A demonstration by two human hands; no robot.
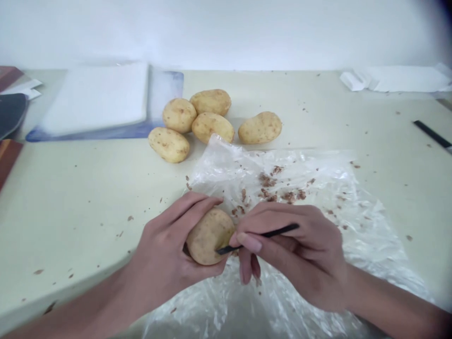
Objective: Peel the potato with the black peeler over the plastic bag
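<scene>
A brownish potato [208,238] is gripped in my left hand [176,245], fingers curled over its top and thumb below. My right hand [296,249] pinches a thin black stick-like tool [278,231], like a narrow blade, whose flat tip touches the potato's right side. Both hands are above a clear plastic sheet [356,240], which is strewn with brown peel scraps [268,181]. Beyond the hands lie several potatoes in a loose group, among them a front-left potato [169,145] and a right-hand potato [260,128].
On the back left, a white stack [102,96] rests on a blue-edged board [165,94]. Dark and reddish-brown items [10,113] sit at the far left. A white package [406,78] and a black strip [431,133] lie at the right. Small scraps dot the pale table [88,188].
</scene>
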